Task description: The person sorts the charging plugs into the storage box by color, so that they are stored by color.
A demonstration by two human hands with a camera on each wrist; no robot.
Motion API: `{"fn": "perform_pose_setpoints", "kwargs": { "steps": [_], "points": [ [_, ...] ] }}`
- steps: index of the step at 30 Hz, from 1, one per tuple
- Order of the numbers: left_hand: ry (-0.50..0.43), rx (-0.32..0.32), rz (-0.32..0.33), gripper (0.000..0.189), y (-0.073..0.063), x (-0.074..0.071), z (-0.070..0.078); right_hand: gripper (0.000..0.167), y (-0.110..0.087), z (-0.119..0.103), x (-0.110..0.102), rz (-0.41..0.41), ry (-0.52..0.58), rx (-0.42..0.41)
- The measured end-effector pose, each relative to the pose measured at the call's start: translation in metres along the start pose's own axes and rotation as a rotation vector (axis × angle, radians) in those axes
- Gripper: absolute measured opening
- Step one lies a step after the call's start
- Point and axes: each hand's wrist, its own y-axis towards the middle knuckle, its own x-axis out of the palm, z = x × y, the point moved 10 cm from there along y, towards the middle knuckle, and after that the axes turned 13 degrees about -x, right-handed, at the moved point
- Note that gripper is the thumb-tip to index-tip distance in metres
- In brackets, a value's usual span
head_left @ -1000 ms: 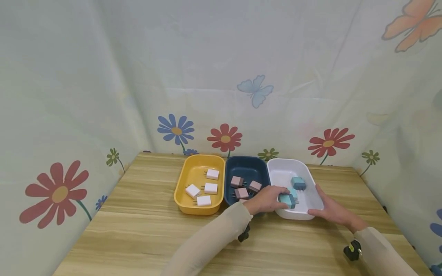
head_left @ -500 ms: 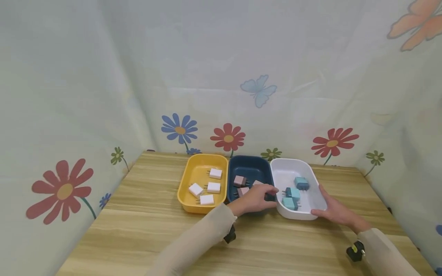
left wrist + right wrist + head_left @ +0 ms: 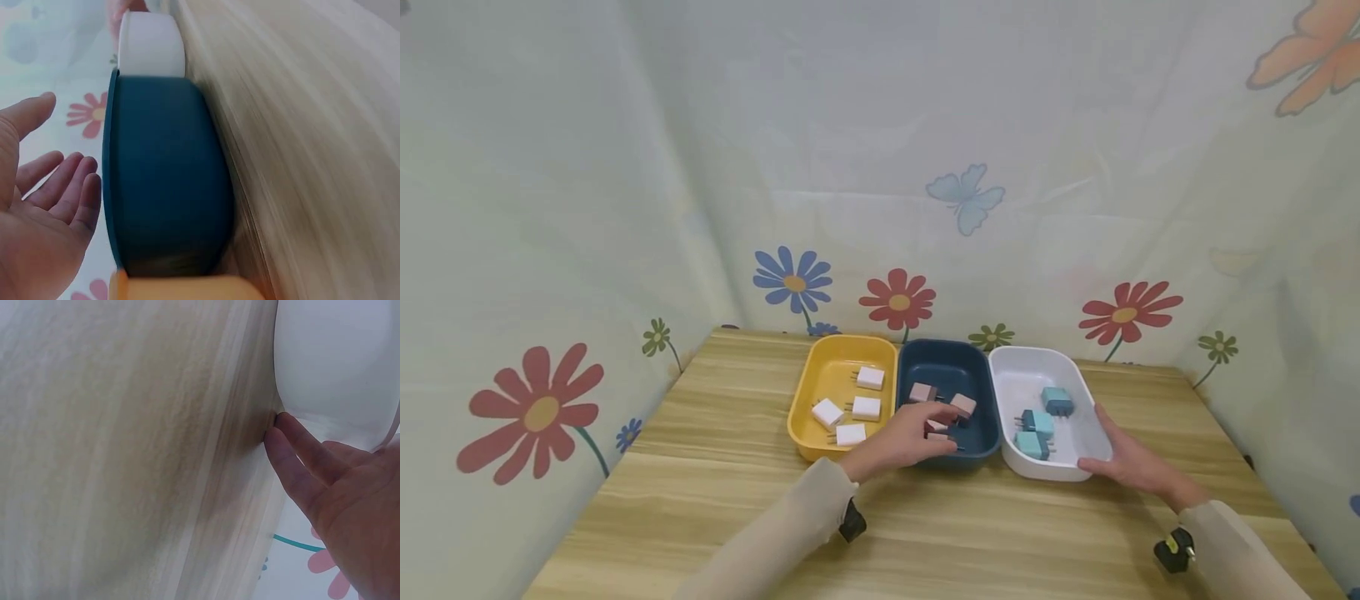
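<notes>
My left hand [image 3: 904, 437] hovers over the front left of the dark blue tray [image 3: 942, 354], fingers loosely bent and nothing between them. In the left wrist view, that hand [image 3: 47, 206] is beside the dark blue tray's rim with thumb and fingers apart. Several pinkish plug chargers, including one pink charger [image 3: 962, 406], lie in this tray, some partly hidden by the hand. My right hand [image 3: 1135, 458] rests against the white tray [image 3: 1086, 421] at its right front side. Seen from the right wrist, the fingers [image 3: 294, 465] are fairly straight along the tray's outer wall. Three teal chargers [image 3: 1039, 423] lie inside it.
At the left of the row stands a yellow tray [image 3: 801, 408] with several white chargers [image 3: 867, 408]. All three trays stand side by side on the wooden table [image 3: 985, 542], towards its back edge. A flower-print curtain [image 3: 850, 167] hangs behind.
My left hand let go of a teal charger in the white tray, then drew back leftward over the dark blue tray. The right hand stays against the white tray.
</notes>
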Motion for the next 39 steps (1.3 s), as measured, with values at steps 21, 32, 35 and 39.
{"fn": "perform_pose_setpoints", "kwargs": {
  "steps": [21,32,35,39],
  "points": [
    [0.023,-0.146,0.153,0.053,-0.049,-0.063,-0.049,0.108,-0.003,-0.012,-0.003,0.034,-0.052,-0.016],
    [0.077,-0.174,0.309,0.047,-0.079,-0.093,-0.067,0.1,-0.006,-0.042,-0.007,0.056,-0.275,-0.024],
    [0.185,-0.239,0.363,0.053,-0.088,-0.099,-0.07,0.094,-0.006,-0.058,-0.005,0.068,-0.329,-0.022],
    [0.376,-0.323,0.42,0.064,-0.094,-0.105,-0.073,0.088,-0.005,-0.076,-0.004,0.111,-0.398,-0.021]
  ]
}}
